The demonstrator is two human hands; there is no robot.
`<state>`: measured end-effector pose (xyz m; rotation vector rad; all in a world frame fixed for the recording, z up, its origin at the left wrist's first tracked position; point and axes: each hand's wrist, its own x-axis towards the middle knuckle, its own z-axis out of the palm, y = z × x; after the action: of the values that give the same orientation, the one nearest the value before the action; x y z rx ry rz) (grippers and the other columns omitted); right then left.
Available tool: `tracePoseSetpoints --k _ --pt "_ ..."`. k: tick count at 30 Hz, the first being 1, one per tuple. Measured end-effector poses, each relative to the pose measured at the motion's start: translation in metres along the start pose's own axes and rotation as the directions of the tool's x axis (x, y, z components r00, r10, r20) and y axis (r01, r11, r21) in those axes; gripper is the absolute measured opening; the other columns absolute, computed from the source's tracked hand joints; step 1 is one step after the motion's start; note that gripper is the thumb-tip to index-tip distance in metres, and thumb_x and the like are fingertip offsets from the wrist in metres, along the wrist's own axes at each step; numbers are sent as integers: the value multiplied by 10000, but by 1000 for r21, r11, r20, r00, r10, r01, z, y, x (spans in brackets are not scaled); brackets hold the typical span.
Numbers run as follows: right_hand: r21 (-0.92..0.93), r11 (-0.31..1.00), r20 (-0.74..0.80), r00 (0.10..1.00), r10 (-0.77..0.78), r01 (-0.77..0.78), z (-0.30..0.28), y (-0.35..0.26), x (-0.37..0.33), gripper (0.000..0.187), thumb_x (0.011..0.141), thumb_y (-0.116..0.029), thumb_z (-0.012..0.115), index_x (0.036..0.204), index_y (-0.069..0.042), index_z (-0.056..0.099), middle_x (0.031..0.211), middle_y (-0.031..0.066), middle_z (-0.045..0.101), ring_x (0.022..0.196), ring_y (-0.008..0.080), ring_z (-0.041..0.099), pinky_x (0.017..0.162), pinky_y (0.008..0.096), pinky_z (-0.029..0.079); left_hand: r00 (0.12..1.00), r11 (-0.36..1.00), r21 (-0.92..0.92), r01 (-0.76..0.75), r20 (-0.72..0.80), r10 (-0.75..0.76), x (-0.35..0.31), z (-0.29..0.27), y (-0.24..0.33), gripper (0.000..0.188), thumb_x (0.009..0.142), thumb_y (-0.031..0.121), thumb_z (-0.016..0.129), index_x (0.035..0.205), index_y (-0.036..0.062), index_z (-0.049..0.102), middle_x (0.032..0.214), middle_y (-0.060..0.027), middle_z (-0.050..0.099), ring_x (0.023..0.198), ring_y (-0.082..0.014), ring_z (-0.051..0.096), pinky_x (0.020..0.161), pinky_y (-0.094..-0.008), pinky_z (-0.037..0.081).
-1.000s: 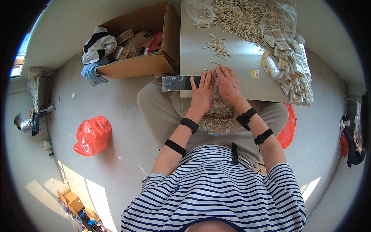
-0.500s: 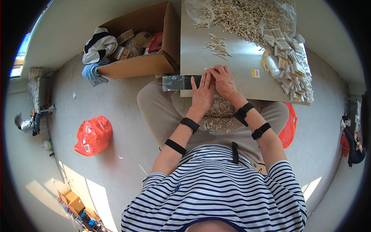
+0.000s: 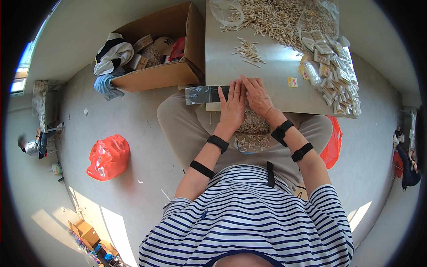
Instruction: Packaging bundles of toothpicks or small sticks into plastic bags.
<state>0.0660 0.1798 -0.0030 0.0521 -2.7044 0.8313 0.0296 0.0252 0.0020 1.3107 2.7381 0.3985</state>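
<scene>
My left hand [image 3: 232, 106] lies flat, fingers stretched and thumb apart, over a dark flat strip [image 3: 204, 95] with a clear plastic bag [image 3: 192, 96] on its left end. Touching it from the right, my right hand [image 3: 259, 99] rests on the table's near edge with its fingers extended, their tips against the left fingertips. Whatever lies beneath the fingers is hidden. Just beyond the hands is a small loose group of cotton swabs [image 3: 249, 52]. A small yellow-and-white card [image 3: 292, 82] lies right of my right hand.
A big heap of cotton swabs [image 3: 271, 20] covers the far part of the metal table [image 3: 275, 95]. Packed swab bags [image 3: 340, 82] pile up along its right edge. An open cardboard box [image 3: 155, 76] stands at left, and a red plastic bag [image 3: 108, 158] sits on the floor.
My right fingers have straightened from a more bent pose beside the left fingertips. Small white tips seen there before are now out of sight. The left hand has barely moved.
</scene>
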Motion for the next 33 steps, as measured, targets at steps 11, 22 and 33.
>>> tracePoseSetpoints --k 11,22,33 --pt "-286 951 304 930 205 -117 -21 -21 -22 1265 619 -379 883 1599 -3 177 1676 200 166 1565 367 136 1261 535 159 991 994 107 8 -131 6 -4 11 -4 960 727 159 799 1561 24 343 1665 -109 244 1542 -283 244 1173 -695 125" --pt "-423 890 224 933 281 -167 12 -23 -17 1246 646 -354 883 1604 -1 169 1685 209 128 1574 375 90 1260 551 117 996 999 45 -9 -91 13 -6 4 -7 933 722 77 744 1561 21 341 1660 -111 256 1541 -282 248 1168 -704 113" --pt "-430 877 218 918 330 -213 14 -34 -20 1231 661 -342 881 1595 24 168 1674 236 140 1567 390 112 1267 527 126 1000 994 106 17 -25 -14 0 -2 -11 1042 653 159 818 1559 2 329 1668 -159 227 1556 -298 210 1184 -718 84"
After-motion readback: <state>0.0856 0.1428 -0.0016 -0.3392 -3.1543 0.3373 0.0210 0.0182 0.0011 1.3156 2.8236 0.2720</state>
